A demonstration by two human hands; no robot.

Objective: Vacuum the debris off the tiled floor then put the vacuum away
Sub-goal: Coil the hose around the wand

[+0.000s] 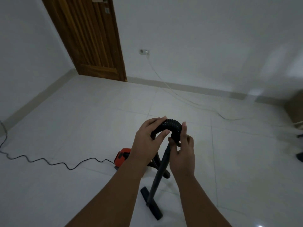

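A person stands on a glossy white tiled floor (82, 122) in a bare, dim room with white walls (196, 38), a wooden door (91, 38) set near the corner. A white cable (180, 98) drops from a wall socket (144, 51) and trails across the tiles; a black cord (50, 164) zigzags in from the left to the orange vacuum body (123, 156) (mostly hidden behind the left forearm). The left hand (147, 140) curls around the bend of the black ribbed hose (173, 126), while the right hand (183, 151) grips it where it meets the rigid tube (158, 174). The floor nozzle (157, 212) rests on the tiles below. A brown object (295, 108) at the right edge is cropped and too blurred to identify.
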